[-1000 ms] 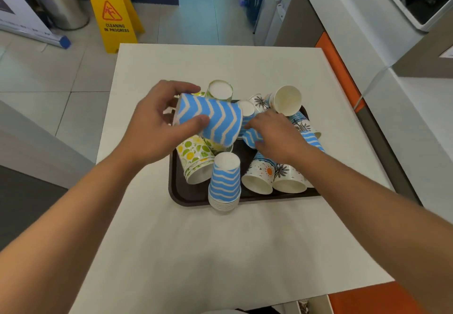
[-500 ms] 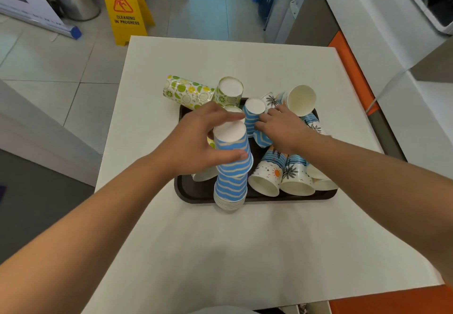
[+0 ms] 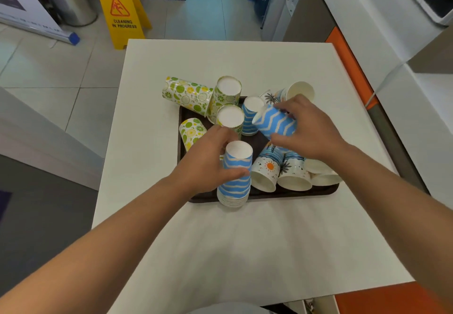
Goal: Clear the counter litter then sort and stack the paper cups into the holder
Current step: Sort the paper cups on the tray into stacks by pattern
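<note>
From my head view, my left hand (image 3: 206, 164) wraps the upside-down blue wavy stack (image 3: 236, 174) at the tray's (image 3: 294, 192) front edge, my right hand (image 3: 308, 127) grips a tilted blue cup (image 3: 274, 122) above it, and the yellow sign (image 3: 120, 7) reads "CAUTION WET FLOOR".

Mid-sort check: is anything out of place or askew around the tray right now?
Yes. One lemon-lime cup lies on its side off the tray's far-left corner, resting on the table. The sun-print cups at the front right have toppled, mouths facing the camera. No spill or damage shows.
</note>
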Demonstrator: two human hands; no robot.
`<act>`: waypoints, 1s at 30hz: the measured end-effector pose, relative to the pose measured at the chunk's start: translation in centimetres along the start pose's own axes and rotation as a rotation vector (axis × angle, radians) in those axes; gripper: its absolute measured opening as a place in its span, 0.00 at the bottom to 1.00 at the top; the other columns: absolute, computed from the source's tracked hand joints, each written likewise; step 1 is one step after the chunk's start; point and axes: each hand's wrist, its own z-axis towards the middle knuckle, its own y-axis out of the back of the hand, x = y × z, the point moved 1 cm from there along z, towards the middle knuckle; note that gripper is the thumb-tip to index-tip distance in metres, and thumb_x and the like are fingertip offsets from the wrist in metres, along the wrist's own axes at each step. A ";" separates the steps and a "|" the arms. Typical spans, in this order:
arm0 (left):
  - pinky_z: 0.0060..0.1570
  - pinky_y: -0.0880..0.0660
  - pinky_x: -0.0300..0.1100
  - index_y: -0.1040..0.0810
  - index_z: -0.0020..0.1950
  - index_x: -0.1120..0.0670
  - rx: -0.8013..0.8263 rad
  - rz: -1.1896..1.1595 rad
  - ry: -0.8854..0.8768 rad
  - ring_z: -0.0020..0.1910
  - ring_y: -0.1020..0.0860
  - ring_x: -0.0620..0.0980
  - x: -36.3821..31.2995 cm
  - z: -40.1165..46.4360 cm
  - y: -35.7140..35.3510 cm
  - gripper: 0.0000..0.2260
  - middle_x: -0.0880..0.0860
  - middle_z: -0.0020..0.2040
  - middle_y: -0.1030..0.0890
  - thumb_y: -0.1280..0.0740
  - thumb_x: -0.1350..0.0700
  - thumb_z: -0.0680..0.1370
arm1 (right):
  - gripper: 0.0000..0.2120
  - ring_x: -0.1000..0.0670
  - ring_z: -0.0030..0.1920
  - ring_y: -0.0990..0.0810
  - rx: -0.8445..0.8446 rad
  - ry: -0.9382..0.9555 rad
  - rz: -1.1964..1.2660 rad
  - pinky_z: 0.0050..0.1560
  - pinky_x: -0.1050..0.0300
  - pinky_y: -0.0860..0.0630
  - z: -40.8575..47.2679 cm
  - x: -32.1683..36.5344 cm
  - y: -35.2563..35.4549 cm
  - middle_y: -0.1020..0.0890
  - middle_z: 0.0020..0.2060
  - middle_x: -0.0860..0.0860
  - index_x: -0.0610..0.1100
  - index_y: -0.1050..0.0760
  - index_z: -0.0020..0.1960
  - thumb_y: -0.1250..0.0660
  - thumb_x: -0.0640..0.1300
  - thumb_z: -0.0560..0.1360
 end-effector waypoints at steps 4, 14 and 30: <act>0.47 0.29 0.42 0.27 0.50 0.53 -0.015 0.139 -0.001 0.48 0.28 0.48 0.4 -0.9 -0.8 0.24 0.49 0.48 0.27 0.23 0.41 0.64 | 0.25 0.58 0.45 0.22 -0.215 -0.176 0.492 0.44 0.68 0.24 -1.8 1.7 0.0 0.24 0.55 0.53 0.47 0.27 0.62 0.24 0.45 0.68; 0.54 0.33 0.35 0.24 0.54 0.50 -0.092 0.110 -0.021 0.54 0.31 0.44 1.3 -3.1 2.4 0.21 0.46 0.53 0.24 0.26 0.43 0.66 | 0.31 0.61 0.49 0.19 -0.238 -0.173 0.825 0.48 0.65 0.22 -4.5 5.6 -3.7 0.22 0.53 0.54 0.49 0.35 0.66 0.24 0.41 0.68; 0.53 0.26 0.44 0.21 0.56 0.53 -0.159 0.061 -0.009 0.54 0.23 0.47 -2.7 4.6 3.8 0.12 0.48 0.52 0.20 0.29 0.52 0.74 | 0.25 0.52 0.54 0.25 -0.202 -0.238 0.327 0.55 0.58 0.27 -7.2 2.0 -4.2 0.24 0.55 0.51 0.49 0.26 0.63 0.26 0.49 0.68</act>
